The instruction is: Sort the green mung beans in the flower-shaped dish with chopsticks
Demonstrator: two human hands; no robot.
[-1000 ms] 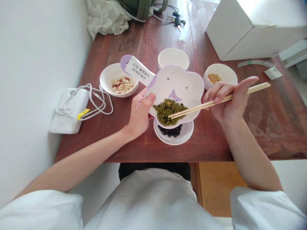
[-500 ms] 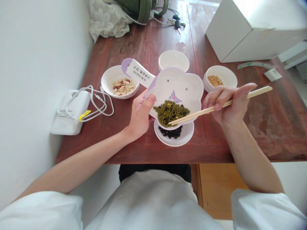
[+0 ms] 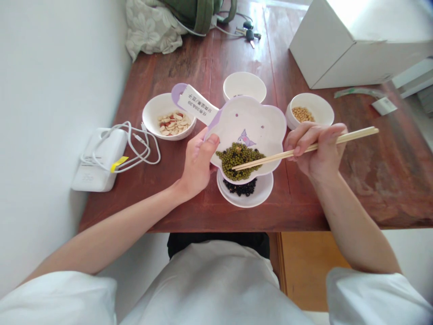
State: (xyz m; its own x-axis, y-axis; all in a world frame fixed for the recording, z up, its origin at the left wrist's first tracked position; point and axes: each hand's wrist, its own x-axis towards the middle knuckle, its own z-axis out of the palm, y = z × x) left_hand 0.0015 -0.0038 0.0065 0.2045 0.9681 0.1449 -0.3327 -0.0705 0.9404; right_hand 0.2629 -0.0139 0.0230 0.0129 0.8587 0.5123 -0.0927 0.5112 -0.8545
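My left hand (image 3: 199,164) grips a flower-shaped bowl (image 3: 252,113) with a purple rim and a labelled handle, its thumb over the edge. The bowl is tilted toward me, and green beans (image 3: 240,158) with a few dark ones lie in its lower part. Closed around a pair of wooden chopsticks (image 3: 355,134), my right hand (image 3: 318,149) is at the bowl's right side. The chopstick tips lie among the green beans; whether they pinch one I cannot tell. Below the tilted bowl, and partly hidden by it, a white bowl (image 3: 267,192) contains black beans (image 3: 241,187).
To the left stands a white bowl (image 3: 149,106) of pale and reddish nuts, to the right a bowl (image 3: 321,108) of yellow beans. Another white bowl (image 3: 245,83) is behind. A white power bank with cable (image 3: 98,171), keys (image 3: 249,34) and a large box (image 3: 331,49) surround them.
My right hand has shifted slightly left and the fingers have curled in more. The chopstick tips have moved left and a little up among the beans. My left hand and the bowl are nearly still.
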